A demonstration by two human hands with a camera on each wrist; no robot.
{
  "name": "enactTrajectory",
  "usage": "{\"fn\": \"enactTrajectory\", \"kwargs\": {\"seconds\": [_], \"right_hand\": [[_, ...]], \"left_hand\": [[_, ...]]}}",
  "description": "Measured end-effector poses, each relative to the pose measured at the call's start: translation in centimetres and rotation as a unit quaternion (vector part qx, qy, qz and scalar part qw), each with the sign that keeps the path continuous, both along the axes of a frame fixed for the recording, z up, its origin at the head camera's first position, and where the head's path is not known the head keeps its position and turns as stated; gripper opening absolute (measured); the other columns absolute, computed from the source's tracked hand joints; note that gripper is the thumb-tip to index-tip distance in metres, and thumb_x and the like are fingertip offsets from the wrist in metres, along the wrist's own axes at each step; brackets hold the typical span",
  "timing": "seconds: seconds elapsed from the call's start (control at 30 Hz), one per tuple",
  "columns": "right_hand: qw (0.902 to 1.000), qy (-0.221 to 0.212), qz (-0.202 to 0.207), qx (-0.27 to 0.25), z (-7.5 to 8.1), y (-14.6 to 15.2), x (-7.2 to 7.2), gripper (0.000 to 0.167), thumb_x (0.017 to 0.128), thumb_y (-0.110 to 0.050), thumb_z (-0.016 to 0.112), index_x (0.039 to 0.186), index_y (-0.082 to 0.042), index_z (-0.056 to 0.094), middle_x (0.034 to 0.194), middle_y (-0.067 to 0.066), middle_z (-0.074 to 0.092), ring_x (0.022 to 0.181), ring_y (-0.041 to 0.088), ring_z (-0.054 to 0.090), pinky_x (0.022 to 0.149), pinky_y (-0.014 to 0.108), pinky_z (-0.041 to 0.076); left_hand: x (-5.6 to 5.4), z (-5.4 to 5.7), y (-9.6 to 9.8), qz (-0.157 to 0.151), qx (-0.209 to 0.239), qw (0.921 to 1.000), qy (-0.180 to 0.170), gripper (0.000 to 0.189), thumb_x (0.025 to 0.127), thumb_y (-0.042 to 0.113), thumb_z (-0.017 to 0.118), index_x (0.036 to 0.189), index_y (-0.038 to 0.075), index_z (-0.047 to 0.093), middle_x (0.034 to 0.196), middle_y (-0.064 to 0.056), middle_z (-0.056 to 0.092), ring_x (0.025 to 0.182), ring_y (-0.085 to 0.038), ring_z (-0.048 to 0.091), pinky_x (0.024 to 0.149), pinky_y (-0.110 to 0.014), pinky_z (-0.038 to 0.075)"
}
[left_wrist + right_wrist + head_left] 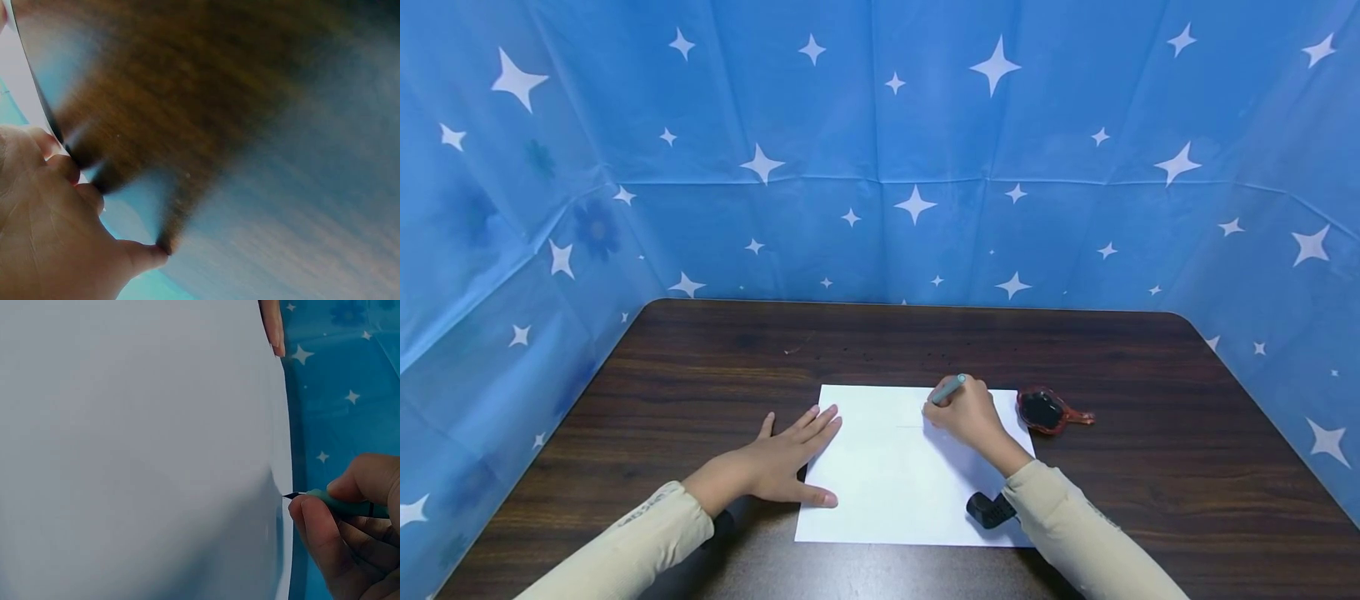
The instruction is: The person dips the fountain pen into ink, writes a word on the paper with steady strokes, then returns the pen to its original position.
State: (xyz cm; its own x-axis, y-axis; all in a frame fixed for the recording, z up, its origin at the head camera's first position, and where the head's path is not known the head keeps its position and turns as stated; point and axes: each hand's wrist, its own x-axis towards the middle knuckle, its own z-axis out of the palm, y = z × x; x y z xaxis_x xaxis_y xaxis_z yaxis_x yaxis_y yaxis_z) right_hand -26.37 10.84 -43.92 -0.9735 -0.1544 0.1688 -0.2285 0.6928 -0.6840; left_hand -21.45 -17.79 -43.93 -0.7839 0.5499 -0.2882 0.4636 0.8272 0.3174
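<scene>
A white sheet of paper (880, 475) lies on the dark wooden table. My left hand (782, 462) rests flat with spread fingers over the sheet's left edge, fingertips and thumb on the paper. My right hand (966, 412) pinches a teal pen (947, 389) between thumb and fingers above the sheet's upper right part. In the right wrist view, the dark pointed tip of the pen (325, 501) is at the paper's surface. A faint thin line (908, 427) runs across the paper just left of the right hand.
Beside the sheet's right edge lies a reddish, clear-rimmed object (1049, 411) with a dark oval face and short handle. A black device (989, 510) sits at my right wrist. Behind the table (737, 333) hangs a blue curtain (880, 125) with white stars.
</scene>
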Motion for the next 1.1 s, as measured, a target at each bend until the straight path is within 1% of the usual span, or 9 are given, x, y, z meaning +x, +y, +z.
{"fn": "enactTrajectory", "kwargs": {"seconds": [0.13,0.27,0.37,0.53,0.7,0.9,1.1], "right_hand": [[1.0000,-0.006,0.002,0.003,0.0,0.1,0.2,0.016,0.079,-0.009,0.068,0.067,-0.011,0.058,0.050,-0.004,0.053,0.048,0.010,0.050,0.048,0.024,0.033],[1.0000,-0.004,0.007,0.005,0.0,0.1,0.5,0.017,0.079,-0.009,0.068,0.067,-0.011,0.057,0.050,-0.004,0.053,0.047,0.010,0.049,0.048,0.024,0.033],[0.9999,-0.001,0.013,0.004,0.0,0.1,0.7,0.016,0.079,-0.008,0.068,0.067,-0.011,0.058,0.050,-0.004,0.053,0.046,0.009,0.047,0.047,0.023,0.032],[0.9998,0.006,0.015,0.008,0.0,0.2,1.0,0.013,0.079,-0.008,0.069,0.069,-0.011,0.062,0.050,-0.006,0.055,0.047,0.008,0.051,0.044,0.023,0.032],[0.9998,0.009,0.009,0.016,0.0,0.2,1.4,0.012,0.077,-0.008,0.071,0.068,-0.012,0.063,0.052,-0.006,0.055,0.048,0.010,0.047,0.046,0.024,0.035],[0.9998,0.007,0.008,0.016,0.1,0.2,2.0,0.012,0.077,-0.009,0.071,0.068,-0.012,0.064,0.054,-0.006,0.056,0.049,0.010,0.047,0.047,0.025,0.037],[0.9996,0.009,0.022,0.012,0.0,0.4,2.5,0.014,0.077,-0.008,0.070,0.067,-0.014,0.063,0.054,-0.008,0.054,0.050,0.010,0.046,0.049,0.024,0.036]], "left_hand": [[0.0,0.1,0.0,0.000,-0.001,1.0000,-0.004,0.105,0.079,0.070,0.060,0.155,0.016,0.012,0.162,-0.003,0.001,0.148,-0.027,-0.001,0.104,-0.074,-0.005],[0.0,0.2,0.1,-0.001,0.001,1.0000,-0.006,0.105,0.079,0.070,0.060,0.155,0.015,0.013,0.162,-0.004,0.002,0.148,-0.028,0.000,0.104,-0.074,-0.005],[0.0,0.2,0.0,0.001,-0.002,1.0000,-0.006,0.106,0.078,0.071,0.060,0.155,0.016,0.013,0.162,-0.003,0.002,0.148,-0.027,-0.001,0.104,-0.074,-0.005],[-0.1,-0.1,0.0,0.002,-0.006,0.9999,-0.008,0.105,0.078,0.072,0.059,0.155,0.019,0.012,0.162,0.000,0.000,0.148,-0.024,-0.002,0.105,-0.072,-0.006],[-0.2,-0.2,0.0,0.001,-0.005,1.0000,-0.008,0.105,0.078,0.072,0.059,0.156,0.019,0.012,0.162,0.001,0.000,0.148,-0.025,-0.003,0.105,-0.073,-0.006],[-0.1,0.0,0.1,0.003,-0.008,0.9999,-0.006,0.105,0.077,0.072,0.059,0.155,0.019,0.012,0.162,0.000,0.000,0.148,-0.025,-0.002,0.105,-0.073,-0.006],[-0.1,0.0,0.1,0.002,-0.008,0.9999,-0.006,0.105,0.077,0.072,0.059,0.155,0.019,0.012,0.162,0.000,0.000,0.148,-0.025,-0.002,0.104,-0.073,-0.005]]}}
